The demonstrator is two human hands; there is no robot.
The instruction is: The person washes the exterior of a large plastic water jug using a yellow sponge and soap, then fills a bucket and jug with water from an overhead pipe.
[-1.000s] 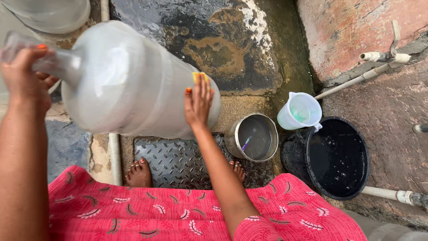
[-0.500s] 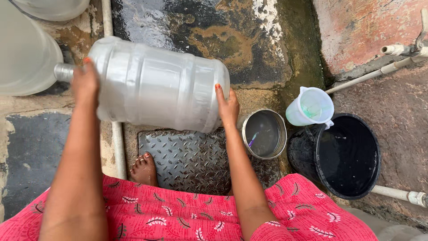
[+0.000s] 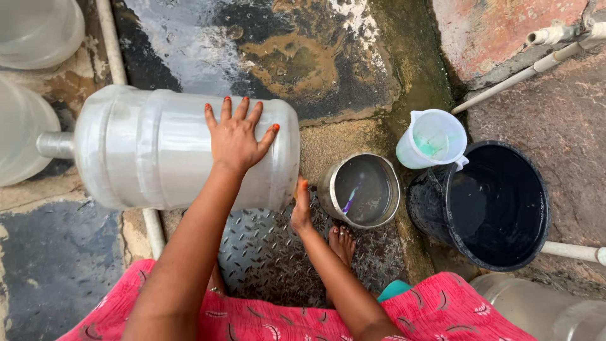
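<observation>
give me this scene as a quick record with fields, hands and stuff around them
left hand: flat, fingers spread, on top of the large clear plastic water jug lying on its side
right hand: against the jug's base end
steel pot: right of jug, holds water
white plastic pitcher: beside black round bucket of water
floor: wet concrete, metal tread plate under bare foot

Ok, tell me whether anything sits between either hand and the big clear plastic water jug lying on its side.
Nothing visible: the left hand lies flat on the big clear plastic water jug, and the right hand touches its base.
</observation>
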